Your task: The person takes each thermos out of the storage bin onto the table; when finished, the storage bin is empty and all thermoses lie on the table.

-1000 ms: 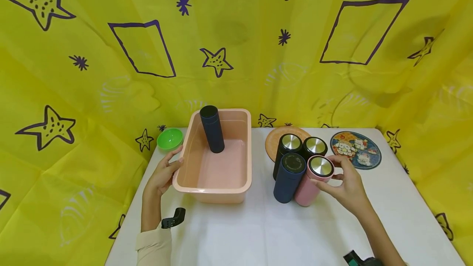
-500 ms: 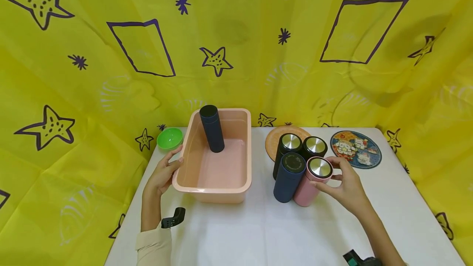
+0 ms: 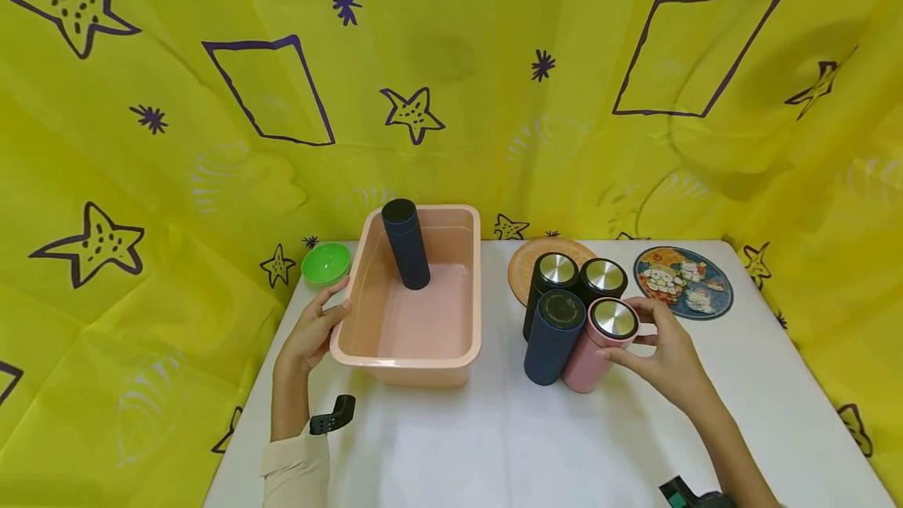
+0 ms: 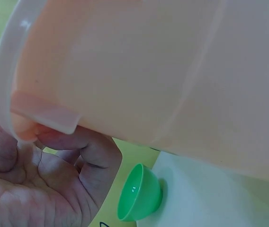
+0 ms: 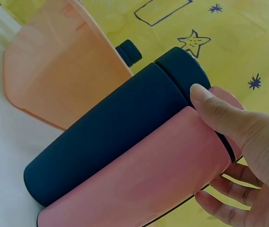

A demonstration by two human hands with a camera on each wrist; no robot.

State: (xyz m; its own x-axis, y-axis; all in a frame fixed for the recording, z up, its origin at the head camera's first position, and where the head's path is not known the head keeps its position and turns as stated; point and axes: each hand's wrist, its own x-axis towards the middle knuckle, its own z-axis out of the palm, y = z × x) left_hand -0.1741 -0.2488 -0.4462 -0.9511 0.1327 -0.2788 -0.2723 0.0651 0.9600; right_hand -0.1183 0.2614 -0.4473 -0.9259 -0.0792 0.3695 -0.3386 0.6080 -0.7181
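Note:
On the left, my left hand [image 3: 310, 333] grips the rim of a peach plastic tub [image 3: 423, 364], fingers curled under its edge in the left wrist view. A dark blue thermos bottle [image 3: 407, 249] stands inside the tub, leaning slightly towards the back left. My right hand [image 3: 666, 355] holds a pink thermos bottle [image 3: 589, 359] near its silver-topped lid, thumb in front and fingers on the far side. Touching the pink bottle is another dark blue thermos bottle [image 5: 115, 127]. Behind them stand two black thermos bottles, the left one [image 3: 539, 288] and the right one [image 3: 602, 279], with silver lid tops.
A green bowl [image 3: 326, 264] sits at the back left, beside the tub. Behind the bottles lies a round orange-brown mat [image 3: 522, 265], with a round cartoon mat [image 3: 694, 296] to its right. Yellow patterned cloth [image 3: 451, 171] encloses the white table [image 3: 451, 445] at the back and sides.

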